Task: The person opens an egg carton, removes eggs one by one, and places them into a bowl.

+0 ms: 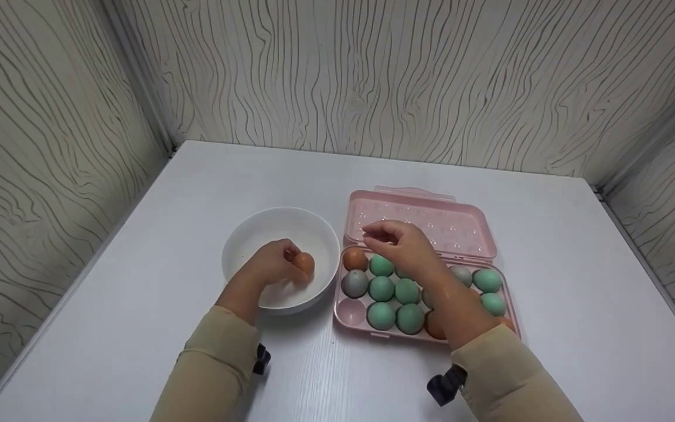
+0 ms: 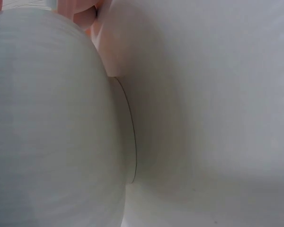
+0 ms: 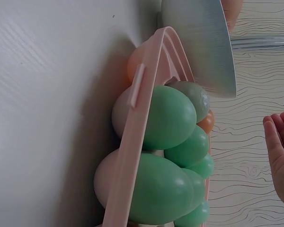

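Note:
Inside the white bowl [image 1: 238,234], my left hand [image 1: 273,264] grips a brown egg [image 1: 304,263] between thumb and fingers. In the left wrist view the bowl's outer wall [image 2: 52,118] fills much of the picture, and the hand shows only at the top edge. My right hand [image 1: 405,246] hovers over the pink egg carton [image 1: 340,321] with bent fingers and nothing in them. Green eggs [image 1: 381,289], a grey egg [image 1: 355,283] and brown eggs such as the back-left one [image 1: 355,258] sit in its cups. The front-left cup [image 1: 351,312] holds no egg. My right forearm hides some eggs.
The carton's pink lid [image 1: 443,228] lies opened out behind the egg tray, toward the back of the white table [image 1: 156,269]. The bowl stands just left of the carton. Wood-patterned panels [image 1: 372,76] rise at the back and both sides.

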Demonstrator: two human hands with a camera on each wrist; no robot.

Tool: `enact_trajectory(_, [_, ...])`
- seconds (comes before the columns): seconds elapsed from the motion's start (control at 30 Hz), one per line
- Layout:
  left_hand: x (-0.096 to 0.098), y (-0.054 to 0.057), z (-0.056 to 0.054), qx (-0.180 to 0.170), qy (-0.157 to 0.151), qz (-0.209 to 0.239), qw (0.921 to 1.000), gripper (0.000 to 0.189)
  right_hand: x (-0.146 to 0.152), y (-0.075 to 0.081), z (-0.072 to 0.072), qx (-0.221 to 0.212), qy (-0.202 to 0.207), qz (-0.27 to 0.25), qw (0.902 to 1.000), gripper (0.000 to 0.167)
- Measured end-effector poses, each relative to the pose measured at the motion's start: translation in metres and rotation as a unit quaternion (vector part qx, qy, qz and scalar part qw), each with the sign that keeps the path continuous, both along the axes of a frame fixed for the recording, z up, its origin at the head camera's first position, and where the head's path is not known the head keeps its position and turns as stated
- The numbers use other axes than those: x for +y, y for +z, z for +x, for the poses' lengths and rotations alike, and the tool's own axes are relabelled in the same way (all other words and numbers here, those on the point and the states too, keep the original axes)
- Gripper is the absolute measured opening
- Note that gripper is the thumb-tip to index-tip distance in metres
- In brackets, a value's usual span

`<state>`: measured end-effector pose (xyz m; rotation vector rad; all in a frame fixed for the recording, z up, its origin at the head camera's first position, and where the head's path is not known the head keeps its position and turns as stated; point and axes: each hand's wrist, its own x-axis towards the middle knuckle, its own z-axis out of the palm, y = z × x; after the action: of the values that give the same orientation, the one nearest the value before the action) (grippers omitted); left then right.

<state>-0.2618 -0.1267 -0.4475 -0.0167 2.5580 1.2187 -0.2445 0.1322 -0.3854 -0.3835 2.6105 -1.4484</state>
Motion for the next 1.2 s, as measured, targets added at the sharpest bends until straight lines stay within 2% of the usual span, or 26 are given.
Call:
enact_trajectory(0.47, [0.0037,0.0017,-0.0005,-0.023,0.011,-0.004,0.9997,0.041,0.0008,-0.0011,-0.0010,-0.008,-0.004,0.001,1.0000,0.027])
enact_trajectory(0.87, [0.0054,0.0010,0.0012,0.000,-0.015,0.006,0.9999,0.036,0.0025,0.0006,0.0001,0.013,0.007,0.007,0.9999,0.029])
enact_trajectory(1.0, [0.0057,0.0018,0.0020,-0.005,-0.016,0.020,0.9997,0.037,0.0028,0.0000,-0.0005,0.016,0.006,0.009,0.9998,0.031])
enact_trajectory(1.2, [0.0046,0.0018,0.0010,-0.003,-0.020,0.011,0.9997,0.038,0.0036,-0.0002,-0.0010,0.021,0.007,0.007,0.9997,0.028])
